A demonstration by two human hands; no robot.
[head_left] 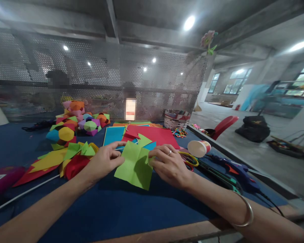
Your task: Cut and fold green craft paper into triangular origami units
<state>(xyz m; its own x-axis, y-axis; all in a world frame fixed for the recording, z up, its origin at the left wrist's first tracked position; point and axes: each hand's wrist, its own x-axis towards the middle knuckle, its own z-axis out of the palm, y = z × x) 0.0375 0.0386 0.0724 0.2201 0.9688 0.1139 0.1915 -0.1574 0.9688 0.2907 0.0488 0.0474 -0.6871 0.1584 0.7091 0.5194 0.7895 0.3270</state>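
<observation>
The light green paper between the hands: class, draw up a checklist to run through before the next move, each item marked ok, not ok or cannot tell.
1. Left hand on the light green paper: ok, thumb and fingers are at its left edge.
2. Right hand on the paper: ok, its fingers hold the right edge.
3. Paper lying flat on the blue tabletop: not ok, it is held up and creased.
4. Paper cup upright: not ok, it lies on its side.
5. Glue gun off and cool: cannot tell, it lies to the right.
</observation>
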